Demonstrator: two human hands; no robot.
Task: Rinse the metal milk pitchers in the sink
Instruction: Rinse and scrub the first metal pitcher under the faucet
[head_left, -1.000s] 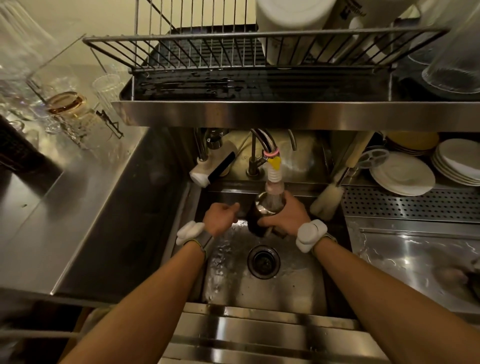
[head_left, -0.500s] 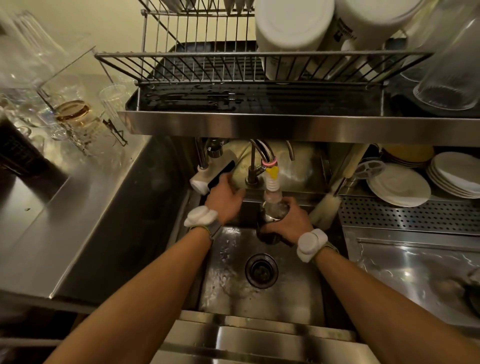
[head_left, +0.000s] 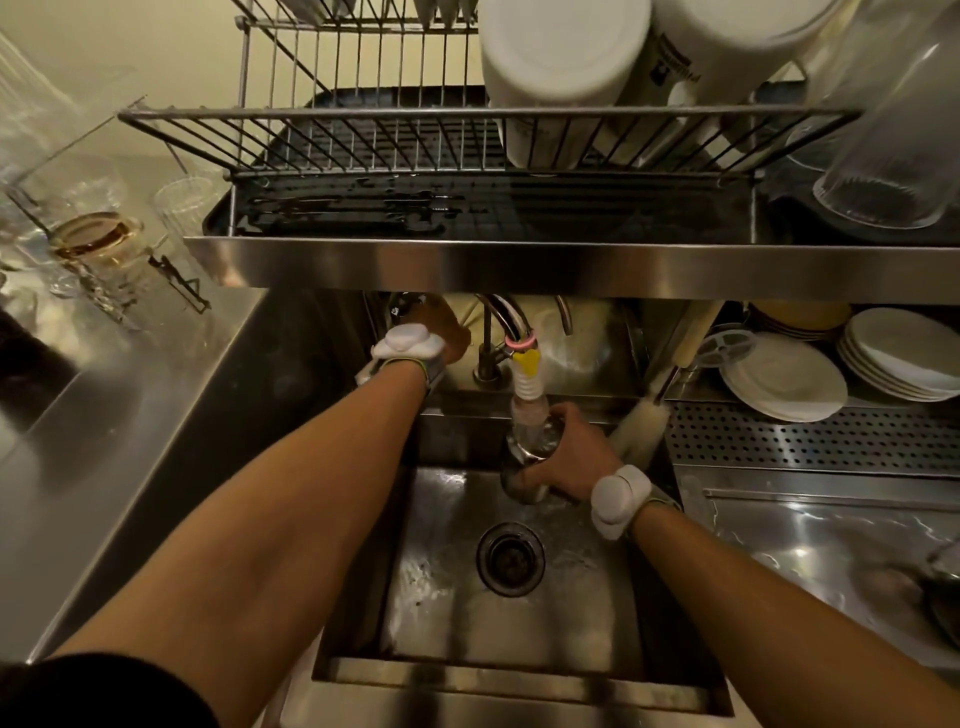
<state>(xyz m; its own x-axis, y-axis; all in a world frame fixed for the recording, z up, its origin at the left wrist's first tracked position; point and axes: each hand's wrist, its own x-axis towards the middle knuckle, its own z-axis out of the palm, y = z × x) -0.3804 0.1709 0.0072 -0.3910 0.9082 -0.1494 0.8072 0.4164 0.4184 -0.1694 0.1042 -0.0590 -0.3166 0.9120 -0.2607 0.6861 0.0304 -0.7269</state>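
A small metal milk pitcher (head_left: 524, 457) is held under the tap's ribbed nozzle (head_left: 527, 384), above the back of the steel sink (head_left: 519, 634). My right hand (head_left: 571, 457) is wrapped around the pitcher's right side. My left hand (head_left: 441, 332) is up at the back left of the sink, on the tap handle under the shelf; its fingers are mostly hidden by the shelf edge and the white wrist band. The nozzle tip sits in the pitcher's mouth.
A steel shelf (head_left: 519, 265) with a wire drying rack (head_left: 415, 140), white containers and glasses hangs low over the tap. White plates (head_left: 784, 379) are stacked at the right. A bottle brush (head_left: 639, 421) leans by the sink. Glasses (head_left: 98, 244) stand on the left counter. The drain (head_left: 511, 558) is mid-sink.
My left hand has moved from beside the pitcher up and back to the tap handle. My right hand has kept the pitcher under the nozzle. My head has tilted up a little.
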